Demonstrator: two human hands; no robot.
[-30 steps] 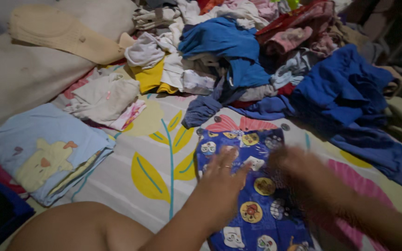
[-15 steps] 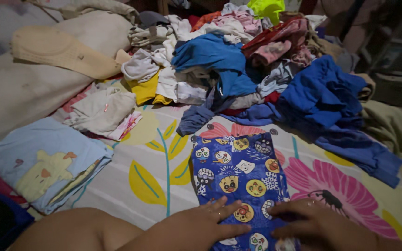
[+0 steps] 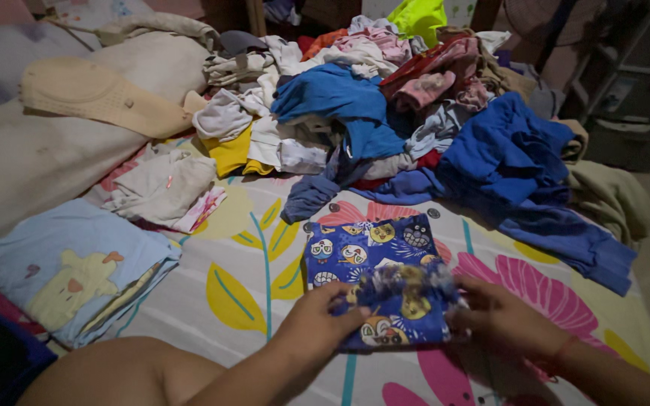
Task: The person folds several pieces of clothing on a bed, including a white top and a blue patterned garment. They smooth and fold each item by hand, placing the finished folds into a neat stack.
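A small blue garment (image 3: 374,259) printed with round cartoon faces lies on the flowered bed sheet (image 3: 257,271). Its near end is lifted and doubled over toward the far end. My left hand (image 3: 317,327) grips the near left edge of the fold. My right hand (image 3: 502,316) holds the near right edge. The folded part between my hands is blurred.
A big heap of unsorted clothes (image 3: 423,113), mostly blue, white and pink, fills the far side of the bed. A folded light-blue stack (image 3: 77,263) lies at the left, a pale crumpled garment (image 3: 163,184) behind it, a beige cushion (image 3: 99,98) beyond. My bare knee (image 3: 114,372) is near left.
Both hands slid down the flat garment to its near end, took hold of it and lifted it up and forward, folding it in half.
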